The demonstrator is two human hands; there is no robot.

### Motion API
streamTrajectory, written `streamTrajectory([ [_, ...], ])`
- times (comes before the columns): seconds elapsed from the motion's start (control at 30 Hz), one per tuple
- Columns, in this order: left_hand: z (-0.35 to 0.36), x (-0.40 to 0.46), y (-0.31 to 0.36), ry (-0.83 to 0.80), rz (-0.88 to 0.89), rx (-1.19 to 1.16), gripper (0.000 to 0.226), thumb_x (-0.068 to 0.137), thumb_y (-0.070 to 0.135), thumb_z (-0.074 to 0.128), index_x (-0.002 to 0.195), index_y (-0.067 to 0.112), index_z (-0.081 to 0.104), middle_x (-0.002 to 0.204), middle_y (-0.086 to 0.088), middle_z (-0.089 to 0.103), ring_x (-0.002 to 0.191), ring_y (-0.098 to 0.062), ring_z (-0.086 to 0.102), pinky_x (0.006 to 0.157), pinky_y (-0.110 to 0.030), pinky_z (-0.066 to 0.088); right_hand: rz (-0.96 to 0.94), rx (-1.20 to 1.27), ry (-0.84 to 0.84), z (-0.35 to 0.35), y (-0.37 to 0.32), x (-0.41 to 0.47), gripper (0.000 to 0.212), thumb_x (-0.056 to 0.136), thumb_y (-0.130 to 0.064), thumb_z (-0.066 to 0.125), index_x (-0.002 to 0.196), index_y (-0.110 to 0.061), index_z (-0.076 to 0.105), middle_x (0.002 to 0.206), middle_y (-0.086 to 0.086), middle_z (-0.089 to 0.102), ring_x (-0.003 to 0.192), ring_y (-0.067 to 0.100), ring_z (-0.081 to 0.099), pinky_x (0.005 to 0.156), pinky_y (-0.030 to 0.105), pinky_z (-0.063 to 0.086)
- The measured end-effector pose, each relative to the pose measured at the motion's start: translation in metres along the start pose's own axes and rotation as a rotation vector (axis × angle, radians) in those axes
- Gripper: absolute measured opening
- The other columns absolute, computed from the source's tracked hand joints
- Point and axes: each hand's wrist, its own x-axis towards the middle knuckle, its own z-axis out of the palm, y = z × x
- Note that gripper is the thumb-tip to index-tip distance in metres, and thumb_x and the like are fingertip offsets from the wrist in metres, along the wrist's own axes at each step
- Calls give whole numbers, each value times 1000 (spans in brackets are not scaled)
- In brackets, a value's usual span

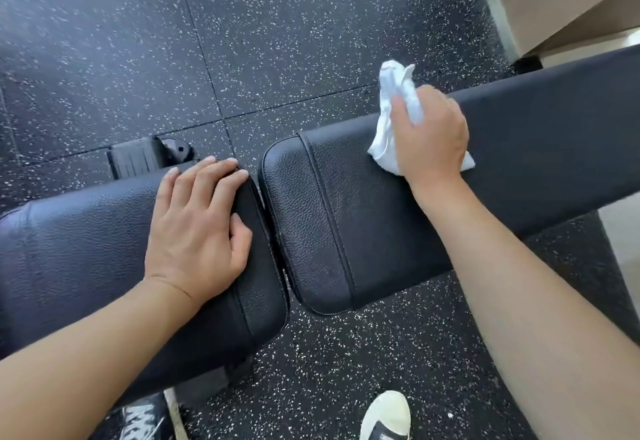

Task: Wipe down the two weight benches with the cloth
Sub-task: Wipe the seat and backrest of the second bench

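The right hand grips the white cloth at the far edge of the right bench; the left hand lies flat and relaxed at the end edge of the left bench, a narrow gap between both

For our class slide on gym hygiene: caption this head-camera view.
Right hand wipes the right bench with a white cloth; left hand rests on the left bench.

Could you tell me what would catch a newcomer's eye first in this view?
Probably the white cloth, bright against the black padding, gripped by the right hand on the right bench. Next, the left hand resting flat on the left bench, whose end nearly meets the right one mid-frame, over the speckled floor.
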Motion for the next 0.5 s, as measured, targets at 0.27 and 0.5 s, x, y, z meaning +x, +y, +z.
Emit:
streamTrajectory([
  [0.27,-3,1,3,-2,-12,-27,55,87,25,49,139,9,57,149,-10,53,144,-37,44,125,-58,23,-306,26,-129,35,-125,-63,21,90,-33,69,81,-16,63,78,4,61,75,31,55,65,41,34],
  [0.5,1,1,1,9,1,-19,55,87,26,50,140,11,56,149,-9,52,143,-36,43,126,-57,23,-327,13,-29,2,-26,-77,29,97,-37,66,81,-13,60,74,6,56,70,31,51,62,44,41],
])
